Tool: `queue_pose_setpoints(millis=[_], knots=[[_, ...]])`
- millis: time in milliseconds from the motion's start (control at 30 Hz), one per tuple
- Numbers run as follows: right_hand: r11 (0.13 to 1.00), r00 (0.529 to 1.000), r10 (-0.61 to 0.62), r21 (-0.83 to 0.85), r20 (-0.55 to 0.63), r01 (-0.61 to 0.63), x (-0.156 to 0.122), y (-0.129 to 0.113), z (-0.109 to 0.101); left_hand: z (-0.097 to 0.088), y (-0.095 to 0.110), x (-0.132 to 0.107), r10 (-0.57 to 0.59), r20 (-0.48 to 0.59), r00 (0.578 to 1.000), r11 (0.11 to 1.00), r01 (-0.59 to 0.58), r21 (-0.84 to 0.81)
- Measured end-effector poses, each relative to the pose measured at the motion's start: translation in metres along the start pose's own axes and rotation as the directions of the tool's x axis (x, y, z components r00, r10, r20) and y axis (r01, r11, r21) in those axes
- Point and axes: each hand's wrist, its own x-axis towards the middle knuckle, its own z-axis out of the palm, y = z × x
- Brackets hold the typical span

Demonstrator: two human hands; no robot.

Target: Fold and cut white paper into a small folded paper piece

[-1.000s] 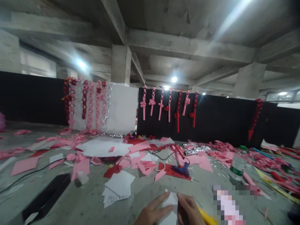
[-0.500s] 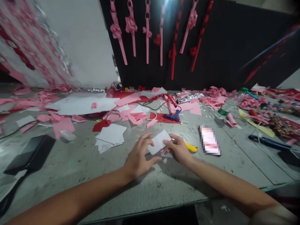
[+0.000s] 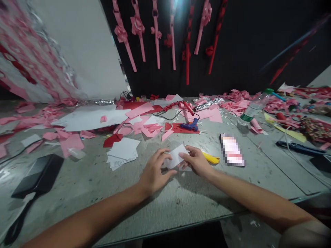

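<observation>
Together the left hand (image 3: 153, 172) and right hand (image 3: 198, 161) pinch a small white paper piece (image 3: 176, 156) between curled fingers, low over the grey table (image 3: 103, 182). A yellow tool (image 3: 210, 158) lies just beside the right hand; a white paper stack (image 3: 122, 151) sits left.

A makeshift paper-craft workshop: a grey, paint-flecked bench (image 3: 181, 203) lies strewn with pink and red paper scraps (image 3: 144, 113), a stack of white square paper sheets (image 3: 121, 153) and a blue hot-glue gun (image 3: 190, 125) on a red paper sheet. Finished pink and red paper chains with bows (image 3: 155, 34) hang in rows on a black backdrop wall (image 3: 245, 44), with more pink paper garlands (image 3: 28, 65) draped over a white panel (image 3: 88, 48) at left. A clear plastic water bottle with a green label (image 3: 249, 113) lies among the cuttings.
</observation>
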Motion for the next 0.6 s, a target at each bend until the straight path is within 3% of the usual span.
queue_pose_setpoints(millis=[133,600], knots=[[1.0,1.0,0.019,0.015,0.011,-0.019,0.0,0.001,0.002,0.0,0.001,0.0,-0.07,-0.019,0.997,0.997,0.069,-0.041],[1.0,1.0,-0.018,-0.001,-0.005,0.018,0.011,0.011,0.002,-0.002,-0.006,0.003,-0.144,-0.017,0.989,0.981,0.141,-0.134]])
